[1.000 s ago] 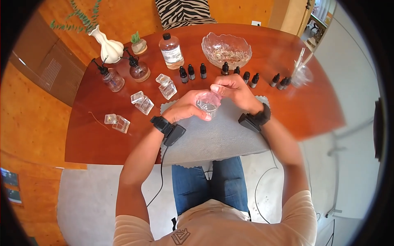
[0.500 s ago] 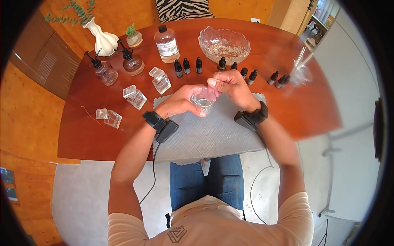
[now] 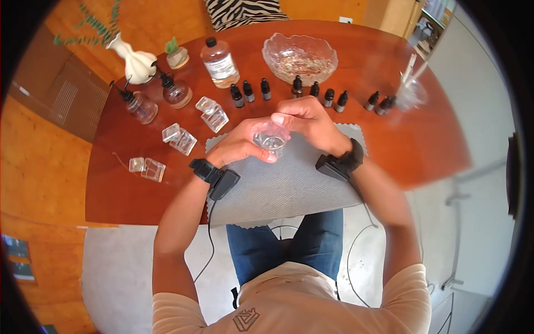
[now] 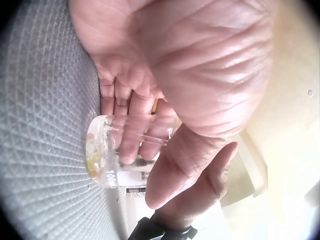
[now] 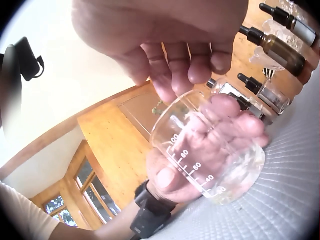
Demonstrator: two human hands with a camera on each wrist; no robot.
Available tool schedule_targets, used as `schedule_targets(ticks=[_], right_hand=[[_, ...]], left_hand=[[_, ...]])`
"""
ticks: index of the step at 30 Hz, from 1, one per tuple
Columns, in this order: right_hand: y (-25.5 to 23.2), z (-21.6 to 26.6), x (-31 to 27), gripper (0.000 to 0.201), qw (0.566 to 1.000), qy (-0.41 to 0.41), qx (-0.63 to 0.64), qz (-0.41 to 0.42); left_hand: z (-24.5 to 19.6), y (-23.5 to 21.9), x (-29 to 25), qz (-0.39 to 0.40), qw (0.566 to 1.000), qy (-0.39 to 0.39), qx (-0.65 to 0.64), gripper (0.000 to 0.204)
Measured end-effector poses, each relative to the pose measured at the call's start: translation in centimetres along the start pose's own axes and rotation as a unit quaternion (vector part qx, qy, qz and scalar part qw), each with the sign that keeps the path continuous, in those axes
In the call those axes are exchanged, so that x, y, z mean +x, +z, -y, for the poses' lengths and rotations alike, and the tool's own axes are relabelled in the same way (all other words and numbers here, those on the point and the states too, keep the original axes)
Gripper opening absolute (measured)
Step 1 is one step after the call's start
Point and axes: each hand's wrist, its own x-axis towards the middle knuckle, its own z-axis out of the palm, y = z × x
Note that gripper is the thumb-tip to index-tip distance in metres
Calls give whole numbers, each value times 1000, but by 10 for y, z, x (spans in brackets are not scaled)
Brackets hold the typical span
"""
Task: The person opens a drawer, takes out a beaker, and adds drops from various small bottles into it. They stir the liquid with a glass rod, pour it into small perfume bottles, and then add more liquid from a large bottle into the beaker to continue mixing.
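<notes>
The left hand (image 3: 239,143) grips a clear beaker (image 3: 271,143) low over the grey mat (image 3: 283,186), fingers on one side and thumb on the other. Printed measuring marks and a little clear liquid show in the beaker (image 5: 240,175) in the right wrist view, where it leans. Above its rim is the right hand (image 3: 311,122), thumb and fingers bent close together; in its wrist view the right hand's fingertips (image 5: 182,85) hang by the rim. Whether they pinch something thin and clear cannot be made out. The left wrist view shows the left thumb (image 4: 170,175) against the beaker wall.
Behind the hands stand several small black-capped bottles (image 3: 265,89), a large labelled bottle (image 3: 221,67) and a glass bowl (image 3: 300,60). Clear square bottles (image 3: 214,116) and pump bottles (image 3: 143,108) are at the left. A glass with sticks (image 3: 410,93) stands at the right.
The head view has shifted slightly. Both hands stay at the beaker in nearly the same pose, the right fingers a touch nearer its middle.
</notes>
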Motion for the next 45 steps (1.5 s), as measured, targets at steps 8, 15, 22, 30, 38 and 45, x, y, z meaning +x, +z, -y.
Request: schedule_targets(ticks=[8,15,22,30,38,45], right_hand=[[-1,0,-2,44,997,11,-70,-31],[5,5,-3,43,995,-35,-85,-34],[2,1,-2,43,998,-10,-45,-46],[3,3,-2,44,997,-6,-49,-57],[6,0,-4,41,989,-46,-134,-52],[11,2,-4,40,983,-110,-115,-97]], left_hand=[[-2,4,1,-20,1000,-8,-4,65],[0,2,0,-20,999,-21,17,67],[1,3,1,-24,999,-21,-6,66],[1,3,2,-17,1000,-6,7,67],[-4,3,-3,-25,999,-46,-2,67],[-2,-2,-10,-8,997,19,-71,106]])
